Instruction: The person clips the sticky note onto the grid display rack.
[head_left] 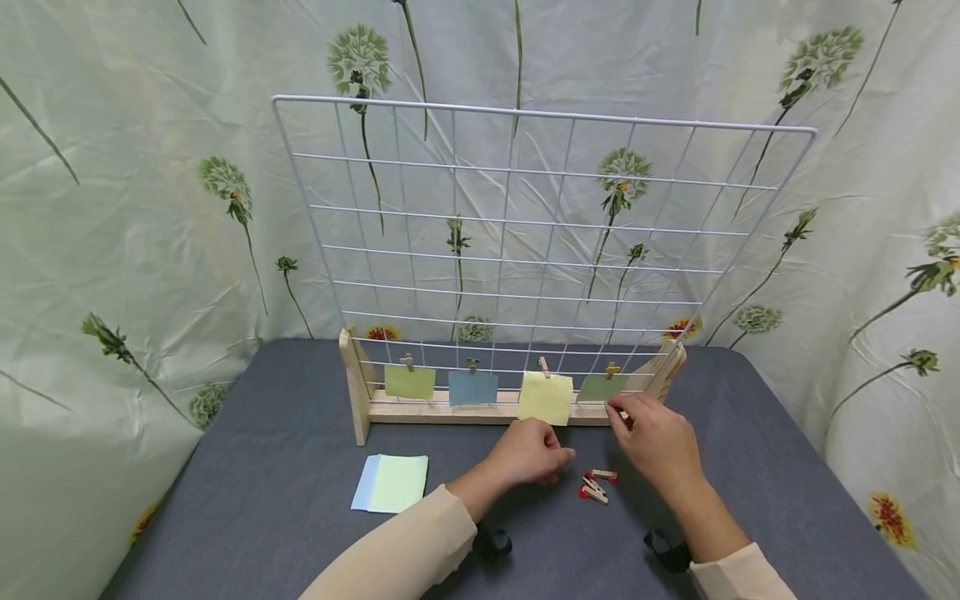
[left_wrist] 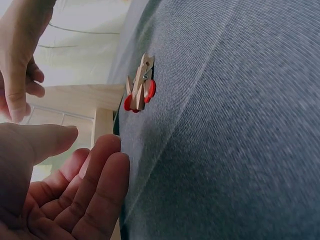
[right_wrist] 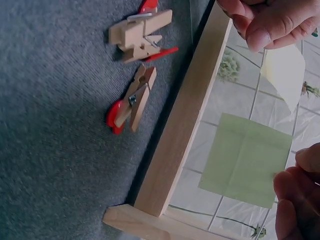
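Where green paper (right_wrist: 245,160) hangs, right fingers (right_wrist: 289,187) (slightly parted) hover close.

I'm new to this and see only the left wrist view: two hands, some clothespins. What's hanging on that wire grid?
Observer: Four paper notes hang clipped to the wire grid.
Operator: Neat! What is the right hand near?
Observer: Its fingers are at the edge of the rightmost note, a green one.
Operator: Any paper on the table?
Observer: Yes, a pale green sheet overlapping a blue one.
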